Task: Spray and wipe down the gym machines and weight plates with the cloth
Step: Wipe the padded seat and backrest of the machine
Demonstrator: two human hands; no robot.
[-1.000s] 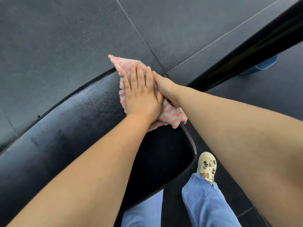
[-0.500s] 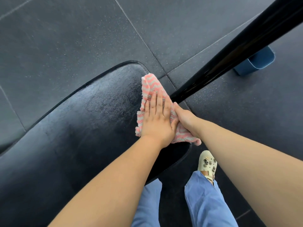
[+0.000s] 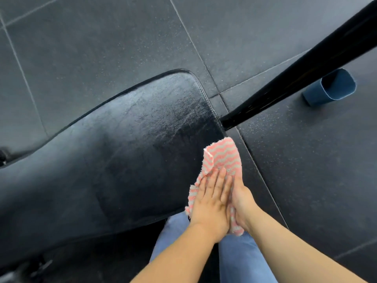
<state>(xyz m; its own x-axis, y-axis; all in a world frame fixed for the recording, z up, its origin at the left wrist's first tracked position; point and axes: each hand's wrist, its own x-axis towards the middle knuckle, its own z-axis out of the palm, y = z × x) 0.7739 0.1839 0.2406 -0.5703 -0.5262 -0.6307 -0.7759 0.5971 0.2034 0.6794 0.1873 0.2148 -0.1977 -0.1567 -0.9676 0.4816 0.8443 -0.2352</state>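
A pink and grey striped cloth [image 3: 224,156] lies on the near right corner of a black padded bench seat [image 3: 132,150] and overhangs its edge. My left hand [image 3: 212,201] presses flat on the cloth with its fingers straight. My right hand [image 3: 242,199] lies beside it on the cloth, partly under the left fingers, and what shows of its fingers looks straight. The pad's surface is streaked and shiny with wet.
A glossy black machine bar [image 3: 306,74] runs diagonally from the pad's right edge to the upper right. A blue container [image 3: 330,86] lies on the dark rubber floor tiles [image 3: 102,37] beyond the bar. My legs in blue trousers [image 3: 240,260] are below my hands.
Both hands have drawn the cloth back toward me along the pad's right side, from near its far corner to its near corner. More of the pad now shows.
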